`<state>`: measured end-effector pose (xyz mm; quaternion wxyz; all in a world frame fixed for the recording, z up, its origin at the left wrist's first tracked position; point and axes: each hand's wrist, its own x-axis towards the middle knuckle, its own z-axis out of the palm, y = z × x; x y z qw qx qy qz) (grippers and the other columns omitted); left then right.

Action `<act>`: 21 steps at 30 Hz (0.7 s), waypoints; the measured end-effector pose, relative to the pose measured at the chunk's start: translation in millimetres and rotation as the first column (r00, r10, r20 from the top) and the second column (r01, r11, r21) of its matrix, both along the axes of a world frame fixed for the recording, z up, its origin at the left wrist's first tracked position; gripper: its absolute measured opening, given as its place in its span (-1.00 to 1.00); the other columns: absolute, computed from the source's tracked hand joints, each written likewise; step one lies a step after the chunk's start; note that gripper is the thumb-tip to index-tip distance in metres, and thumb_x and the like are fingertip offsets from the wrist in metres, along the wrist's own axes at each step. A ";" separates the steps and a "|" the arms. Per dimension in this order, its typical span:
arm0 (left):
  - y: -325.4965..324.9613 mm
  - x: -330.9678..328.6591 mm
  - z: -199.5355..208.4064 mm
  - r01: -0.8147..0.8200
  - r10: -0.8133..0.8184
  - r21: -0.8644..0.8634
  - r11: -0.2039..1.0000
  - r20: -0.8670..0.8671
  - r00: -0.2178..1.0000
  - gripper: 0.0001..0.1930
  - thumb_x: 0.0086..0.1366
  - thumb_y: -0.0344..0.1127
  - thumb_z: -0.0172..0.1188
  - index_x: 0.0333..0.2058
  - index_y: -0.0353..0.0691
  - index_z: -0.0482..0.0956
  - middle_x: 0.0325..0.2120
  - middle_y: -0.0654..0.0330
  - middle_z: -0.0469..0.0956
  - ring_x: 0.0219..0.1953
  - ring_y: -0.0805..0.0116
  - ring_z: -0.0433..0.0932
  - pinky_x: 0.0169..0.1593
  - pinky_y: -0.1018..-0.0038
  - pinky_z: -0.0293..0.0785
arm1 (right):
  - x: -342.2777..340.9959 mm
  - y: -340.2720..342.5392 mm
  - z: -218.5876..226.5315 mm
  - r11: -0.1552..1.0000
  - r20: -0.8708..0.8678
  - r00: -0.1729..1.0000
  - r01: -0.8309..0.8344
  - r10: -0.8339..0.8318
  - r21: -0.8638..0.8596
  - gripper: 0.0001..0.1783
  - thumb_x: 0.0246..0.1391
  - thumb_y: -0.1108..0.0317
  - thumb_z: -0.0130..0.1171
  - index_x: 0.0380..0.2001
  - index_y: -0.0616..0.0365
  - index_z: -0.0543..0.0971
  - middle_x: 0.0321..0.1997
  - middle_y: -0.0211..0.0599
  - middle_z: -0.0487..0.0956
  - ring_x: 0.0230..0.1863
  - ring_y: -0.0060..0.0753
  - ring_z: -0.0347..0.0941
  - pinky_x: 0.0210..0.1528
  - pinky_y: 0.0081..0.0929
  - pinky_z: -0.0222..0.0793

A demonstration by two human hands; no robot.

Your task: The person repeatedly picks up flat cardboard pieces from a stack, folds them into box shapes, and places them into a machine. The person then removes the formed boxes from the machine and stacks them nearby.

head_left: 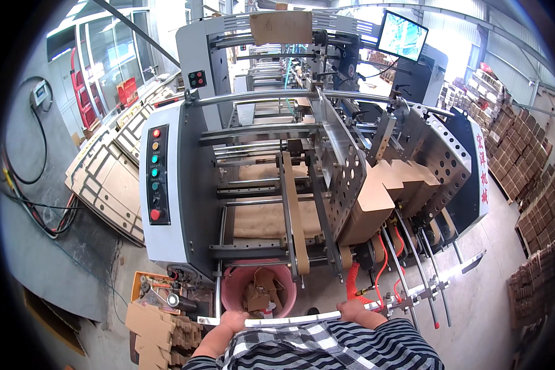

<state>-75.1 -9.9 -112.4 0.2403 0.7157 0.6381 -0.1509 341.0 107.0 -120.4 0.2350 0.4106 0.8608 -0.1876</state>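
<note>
Head view, and here's your left hand [233,321], your right hand [353,310] too, fingers curled closed on the pale rail [283,321] along the machine's [194,160] near edge, fingertips hidden! Red characters run down its right side; the brown sign [281,28] atop shows faint writing. Button captions blur; your patterned shirt [277,348] is cut off below.

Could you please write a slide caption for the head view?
Left grip and right grip hold a pale bar before a large machine bearing brown cardboard.
</note>
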 end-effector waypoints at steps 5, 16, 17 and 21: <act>-2.4 -4.0 -11.2 0.004 -0.004 0.002 1.000 0.002 1.000 -0.57 0.04 0.09 0.12 -0.18 -0.02 0.55 -0.23 0.14 0.58 -0.14 0.17 0.55 -0.09 0.26 0.46 | 0.0 0.9 -3.8 1.000 0.004 1.000 -0.014 0.014 -0.002 -0.52 -0.18 -0.04 0.18 -0.24 0.04 0.52 -0.23 -0.21 0.59 -0.16 -0.13 0.52 -0.15 -0.22 0.43; -2.1 -4.5 -11.5 -0.002 0.002 -0.011 1.000 0.016 1.000 -0.49 0.02 0.19 0.14 -0.18 -0.03 0.55 -0.21 0.13 0.58 -0.14 0.17 0.55 -0.09 0.26 0.46 | 2.7 1.8 -10.8 0.999 0.009 0.999 -0.034 0.034 -0.002 -0.49 -0.18 -0.06 0.19 -0.21 0.04 0.50 -0.23 -0.20 0.59 -0.17 -0.12 0.52 -0.16 -0.22 0.44; -1.8 -4.6 -11.4 -0.001 0.001 -0.011 1.000 0.015 1.000 -0.50 0.02 0.19 0.14 -0.18 -0.03 0.55 -0.22 0.14 0.58 -0.14 0.17 0.55 -0.10 0.26 0.46 | 2.7 1.7 -10.3 0.999 0.009 0.999 -0.033 0.033 -0.003 -0.49 -0.18 -0.06 0.19 -0.21 0.04 0.50 -0.23 -0.21 0.59 -0.17 -0.12 0.52 -0.16 -0.22 0.44; -1.8 -5.3 -12.2 0.005 -0.005 0.005 1.000 0.018 1.000 -0.51 0.02 0.18 0.14 -0.18 -0.03 0.55 -0.23 0.14 0.58 -0.15 0.16 0.56 -0.11 0.25 0.47 | 2.8 1.1 -10.8 1.000 -0.009 1.000 -0.020 0.020 0.010 -0.50 -0.19 -0.05 0.20 -0.22 0.04 0.50 -0.24 -0.21 0.59 -0.18 -0.12 0.52 -0.17 -0.22 0.44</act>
